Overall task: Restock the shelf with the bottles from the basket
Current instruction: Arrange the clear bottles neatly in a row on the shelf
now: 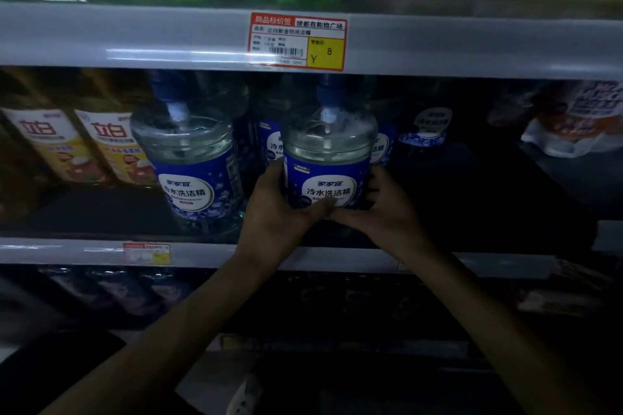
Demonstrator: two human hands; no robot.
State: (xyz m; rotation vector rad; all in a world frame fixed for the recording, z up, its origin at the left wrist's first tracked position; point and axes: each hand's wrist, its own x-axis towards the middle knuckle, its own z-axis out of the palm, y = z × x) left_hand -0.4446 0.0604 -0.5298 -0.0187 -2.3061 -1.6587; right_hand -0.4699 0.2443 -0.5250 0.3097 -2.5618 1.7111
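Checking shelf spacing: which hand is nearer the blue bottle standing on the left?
Left. The left hand lies between the held bottle and the left bottle; the right hand grips the far side.

One head-worn camera faces the store shelving (67, 253) head-on from close range, tilted slightly down. A grey metal shelf edge (135, 37) with a red-and-yellow paper price tag (297, 41) crosses the upper frame; both forearms (188, 330) enter from the near bottom edge, left hand (276, 209) and right hand (381, 202) gripping a clear blue-labelled plastic bottle (328, 158) mid-frame.
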